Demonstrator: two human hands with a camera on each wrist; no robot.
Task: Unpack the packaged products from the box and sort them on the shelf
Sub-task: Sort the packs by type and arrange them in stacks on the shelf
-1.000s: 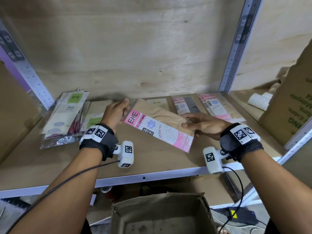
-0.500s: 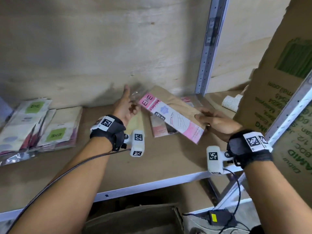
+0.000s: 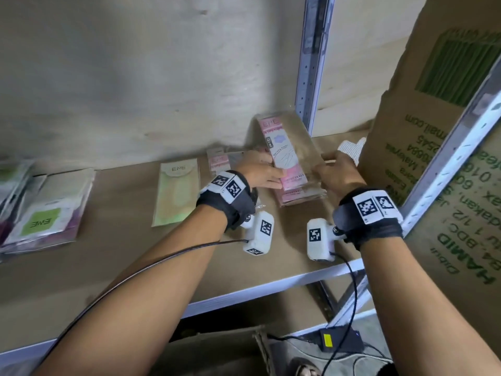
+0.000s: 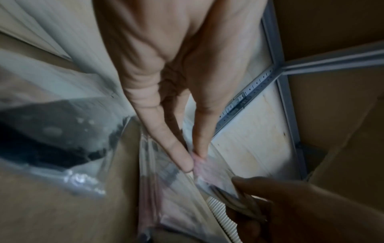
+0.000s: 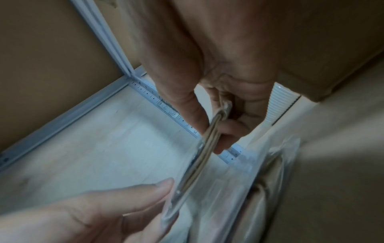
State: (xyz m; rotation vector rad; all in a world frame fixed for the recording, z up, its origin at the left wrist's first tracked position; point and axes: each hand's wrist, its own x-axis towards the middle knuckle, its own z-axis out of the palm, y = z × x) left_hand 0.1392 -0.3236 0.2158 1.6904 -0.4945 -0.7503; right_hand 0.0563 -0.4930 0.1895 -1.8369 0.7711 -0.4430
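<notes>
Pink-labelled ENE packet [image 3: 283, 156] held over a brown board shelf [image 3: 135, 256].
The left hand [image 3: 260, 172] and right hand [image 3: 339, 176] each pinch a side edge, tilting it above a pink stack [image 3: 301, 195] at 1 o'clock. Green ENE packets [image 3: 43, 218] lie at 9 o'clock, and a cardboard box [image 3: 439, 164] printed "HAMID" stands at 3 o'clock before the pale plywood backing [image 3: 135, 77].

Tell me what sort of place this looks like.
Probably a stockroom or shop storage area: a slotted metal shelf upright with a plywood back, sorted stacks of retail packets, a large printed cardboard carton beside them, and a pink-labelled packet held at the shelf.
</notes>
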